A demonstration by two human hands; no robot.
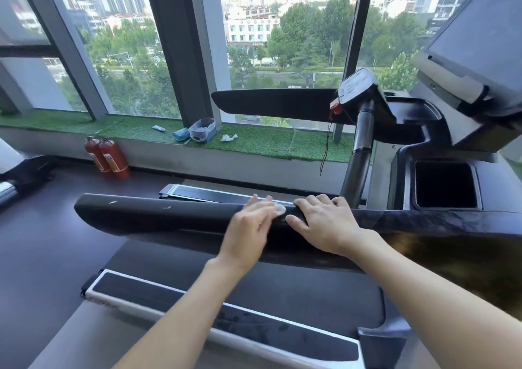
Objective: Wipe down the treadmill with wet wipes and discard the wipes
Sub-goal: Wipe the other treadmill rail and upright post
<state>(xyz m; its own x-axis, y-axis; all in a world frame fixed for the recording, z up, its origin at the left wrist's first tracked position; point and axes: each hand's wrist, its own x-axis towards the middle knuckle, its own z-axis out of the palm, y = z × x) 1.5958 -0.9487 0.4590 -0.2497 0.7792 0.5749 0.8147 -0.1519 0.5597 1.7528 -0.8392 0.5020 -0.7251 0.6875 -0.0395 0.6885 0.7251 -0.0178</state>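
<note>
A bin [202, 130] sits beyond the treadmill handrail [169, 213]. The left hand [250, 224], fingers flat, presses a wipe [279, 208] onto it; the right hand [324, 223] grips it.

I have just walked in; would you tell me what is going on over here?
A person is wiping the long black treadmill handrail. The left hand presses a small white wet wipe flat against its top, while the right hand grips the rail just beside it. On the green turf window ledge sit a small bag-lined bin and a crumpled white wipe lying beside it.
</note>
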